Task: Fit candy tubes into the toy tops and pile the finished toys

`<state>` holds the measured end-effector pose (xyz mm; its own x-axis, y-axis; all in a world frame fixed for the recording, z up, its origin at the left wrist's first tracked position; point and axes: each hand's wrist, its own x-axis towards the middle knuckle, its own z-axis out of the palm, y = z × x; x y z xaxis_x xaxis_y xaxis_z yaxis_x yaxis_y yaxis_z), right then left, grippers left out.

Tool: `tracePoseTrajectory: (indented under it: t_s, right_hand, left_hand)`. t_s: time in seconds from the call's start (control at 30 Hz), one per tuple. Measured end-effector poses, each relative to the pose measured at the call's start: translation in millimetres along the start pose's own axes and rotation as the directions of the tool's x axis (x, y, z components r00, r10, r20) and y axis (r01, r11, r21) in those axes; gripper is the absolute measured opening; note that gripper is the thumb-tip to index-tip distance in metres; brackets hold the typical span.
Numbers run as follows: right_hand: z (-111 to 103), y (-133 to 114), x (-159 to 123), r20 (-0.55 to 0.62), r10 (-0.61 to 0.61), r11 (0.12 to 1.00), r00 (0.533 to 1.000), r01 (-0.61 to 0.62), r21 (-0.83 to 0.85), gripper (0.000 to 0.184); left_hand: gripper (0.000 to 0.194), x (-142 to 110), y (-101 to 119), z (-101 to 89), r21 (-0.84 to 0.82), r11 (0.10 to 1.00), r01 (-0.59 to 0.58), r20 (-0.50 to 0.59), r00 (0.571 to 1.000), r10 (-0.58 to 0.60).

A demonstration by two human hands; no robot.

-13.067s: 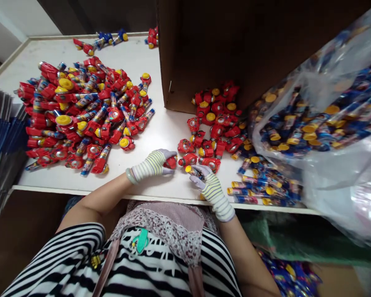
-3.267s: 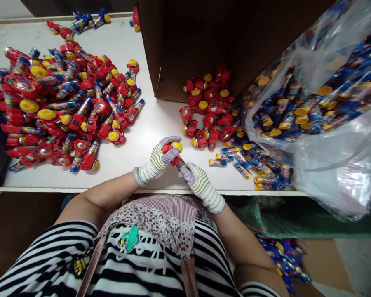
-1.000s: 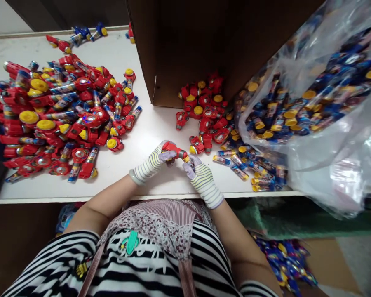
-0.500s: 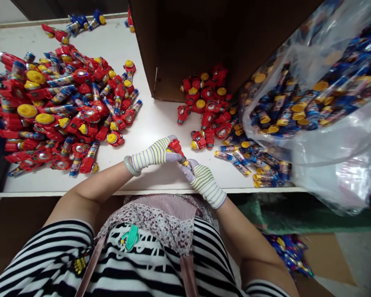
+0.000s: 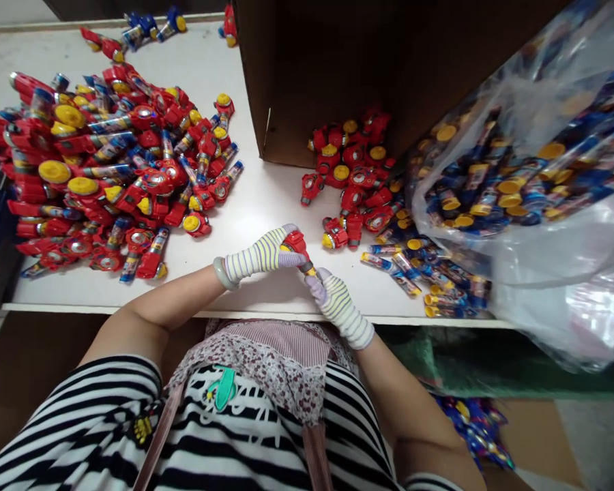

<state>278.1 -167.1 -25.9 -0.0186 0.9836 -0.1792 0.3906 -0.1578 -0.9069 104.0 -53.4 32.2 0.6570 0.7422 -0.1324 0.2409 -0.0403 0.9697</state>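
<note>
Both my hands wear striped knit gloves and meet above the table's front. My left hand (image 5: 266, 256) is closed around a red toy piece (image 5: 295, 241) with a grey neck pointing down to the right. At that neck, my right hand (image 5: 342, 308) pinches a small printed tube (image 5: 311, 271) whose yellow end faces the red piece. The glove hides most of the tube, so I cannot tell whether the two are fully joined. Just beyond my hands lie loose red toy pieces (image 5: 355, 198), and similar tubes (image 5: 402, 266) with yellow ends lie to the right.
At left is a large heap of red toys with tubes attached (image 5: 107, 164). An open cardboard box (image 5: 253, 88) stands behind the loose red pieces. A clear plastic bag (image 5: 537, 252) full of tubes slumps over the right side of the white table (image 5: 225, 266).
The view has shifted slightly, so the table's contents appear farther right. My hands keep the same hold on the red piece and the tube, with only a slight movement of the right fingers.
</note>
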Motion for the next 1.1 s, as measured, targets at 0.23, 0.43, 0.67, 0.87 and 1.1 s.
tracePoseTrajectory:
  t_s: [0.23, 0.43, 0.67, 0.87, 1.1]
  right_hand:
    - [6, 11, -3, 0.429, 0.047, 0.809, 0.902, -0.286, 0.514, 0.066]
    - [-4, -3, 0, -0.019, 0.040, 0.994, 0.999, -0.042, -0.105, 0.052]
    - [7, 1, 1, 0.430, 0.138, 0.832, 0.892, -0.340, 0.437, 0.062]
    - [4, 3, 5, -0.006, 0.055, 0.976, 0.998, -0.055, -0.211, 0.054]
    - [4, 24, 22, 0.208, -0.103, 0.989, 0.973, 0.078, 0.128, 0.051]
  left_hand:
    - [0.042, -6, -3, -5.9, 0.155, 0.980, -0.122, 0.029, 0.992, 0.119]
    - [0.029, -3, -12, -2.5, 0.055, 0.997, 0.045, -0.041, 0.998, -0.043]
    - [0.045, -10, -10, -9.3, -0.044, 0.998, -0.053, -0.056, 0.997, 0.051]
    - [0.032, -6, -7, -2.7, -0.052, 0.986, 0.156, -0.045, 0.986, -0.158]
    - [0.036, -17, 0, -23.1, 0.035, 0.999, 0.022, -0.100, 0.995, -0.018]
